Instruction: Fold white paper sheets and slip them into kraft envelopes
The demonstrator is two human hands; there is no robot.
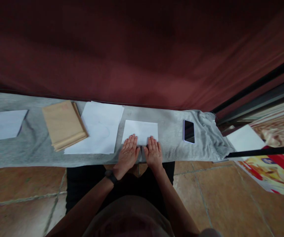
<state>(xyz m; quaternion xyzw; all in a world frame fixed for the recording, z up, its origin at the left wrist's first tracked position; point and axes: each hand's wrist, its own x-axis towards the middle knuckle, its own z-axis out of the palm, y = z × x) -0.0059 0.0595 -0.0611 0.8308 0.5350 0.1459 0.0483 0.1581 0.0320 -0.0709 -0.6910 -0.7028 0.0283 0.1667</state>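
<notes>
A small white sheet of paper (142, 128), perhaps folded, lies flat on the grey cloth in front of me. My left hand (128, 153) rests with its fingers stretched out over the sheet's lower left edge. Over the lower right edge lies my right hand (154, 153), its fingers also straight and flat. Neither hand grips anything. To the left, larger white sheets (99, 128) lie in a loose stack. A pile of brown paper envelopes (61, 121) partly covers them.
Grey cloth (171, 131) covers the long narrow surface. A phone (189, 131) lies to the right, and more white paper (3, 125) at the far left. A dark red curtain-like panel (142, 79) rises behind. A colourful box (275, 171) stands beyond the right end.
</notes>
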